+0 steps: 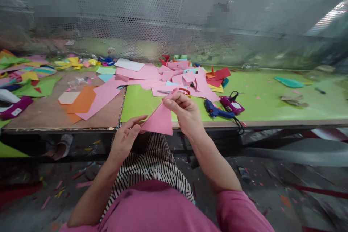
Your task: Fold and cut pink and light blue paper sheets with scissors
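A folded piece of pink paper, roughly triangular, is held up in front of the table's near edge. My left hand pinches its lower left corner between thumb and fingers. At the top corner my right hand grips the paper, thumb on the near side and fingers curled. Behind that hand, scissors with red handles lie on a heap of pink paper pieces. To the right of the right hand a blue glue gun rests beside a magenta device with a dark cord.
Orange paper and a cream piece lie on the brown board at left. Small yellow and blue items sit farther back. A perforated metal panel rises behind the table. Paper scraps litter the floor.
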Action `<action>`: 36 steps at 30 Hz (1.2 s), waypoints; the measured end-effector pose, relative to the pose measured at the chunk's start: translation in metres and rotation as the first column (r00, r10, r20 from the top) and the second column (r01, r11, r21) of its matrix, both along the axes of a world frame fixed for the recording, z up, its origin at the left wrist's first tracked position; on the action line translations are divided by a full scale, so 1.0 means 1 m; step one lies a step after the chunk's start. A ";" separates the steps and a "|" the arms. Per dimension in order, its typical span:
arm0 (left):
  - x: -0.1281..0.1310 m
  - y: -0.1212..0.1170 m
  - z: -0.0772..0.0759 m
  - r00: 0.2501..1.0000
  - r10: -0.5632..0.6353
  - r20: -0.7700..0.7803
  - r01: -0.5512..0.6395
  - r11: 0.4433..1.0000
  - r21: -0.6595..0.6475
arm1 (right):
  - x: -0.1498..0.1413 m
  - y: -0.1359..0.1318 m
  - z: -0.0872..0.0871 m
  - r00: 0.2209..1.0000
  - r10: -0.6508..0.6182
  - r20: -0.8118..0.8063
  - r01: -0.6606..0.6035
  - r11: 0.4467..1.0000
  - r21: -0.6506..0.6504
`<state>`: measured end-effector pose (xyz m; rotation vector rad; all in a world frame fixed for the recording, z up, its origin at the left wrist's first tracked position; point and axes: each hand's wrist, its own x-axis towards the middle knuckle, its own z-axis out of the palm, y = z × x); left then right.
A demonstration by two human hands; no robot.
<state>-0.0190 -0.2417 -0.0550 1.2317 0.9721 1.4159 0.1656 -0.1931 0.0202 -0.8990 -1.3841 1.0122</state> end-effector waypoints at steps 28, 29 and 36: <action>0.006 0.011 -0.005 0.833 0.257 0.490 -0.198 0.966 -0.168 | 0.013 -0.038 -0.036 0.962 0.013 0.272 -0.108 0.936 0.336; 0.007 0.011 -0.006 0.828 0.266 0.493 -0.215 0.963 -0.159 | 0.010 -0.038 -0.034 0.955 -0.017 0.295 -0.098 0.924 0.371; 0.008 0.007 -0.011 0.805 0.263 0.532 -0.287 0.957 -0.038 | 0.013 -0.033 -0.021 0.952 -0.045 0.302 -0.086 0.910 0.405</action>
